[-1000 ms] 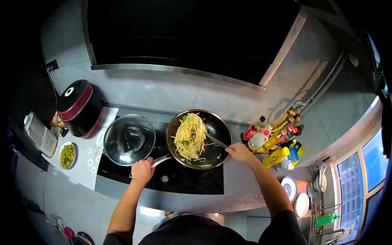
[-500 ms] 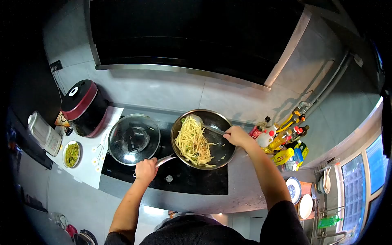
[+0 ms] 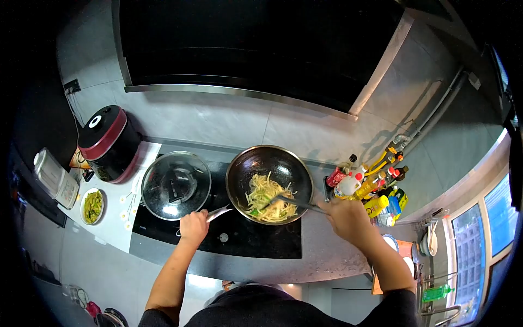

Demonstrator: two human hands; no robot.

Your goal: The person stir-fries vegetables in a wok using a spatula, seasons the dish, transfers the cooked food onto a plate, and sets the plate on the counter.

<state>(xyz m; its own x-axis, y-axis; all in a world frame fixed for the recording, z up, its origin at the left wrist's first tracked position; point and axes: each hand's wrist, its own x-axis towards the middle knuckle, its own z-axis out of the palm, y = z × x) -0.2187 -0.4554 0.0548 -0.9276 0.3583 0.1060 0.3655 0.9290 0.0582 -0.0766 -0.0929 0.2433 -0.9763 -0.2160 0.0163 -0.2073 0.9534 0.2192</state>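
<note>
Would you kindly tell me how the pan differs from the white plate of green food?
The pan is dark inside and larger; the plate is white and smaller.
The pan has a metal handle, gripped by the left hand; the plate shows none and stands untouched.
The pan holds mostly pale strips; the plate holds green food.
Both are uncovered and contain food.

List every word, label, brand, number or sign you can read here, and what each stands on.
None is legible.
Black glass cooktop: pale print near its front-left corner, too small.
Yellow plastic bottle: label marks, too blurred.
Dark bottle with red label: too small and blurred.
</note>
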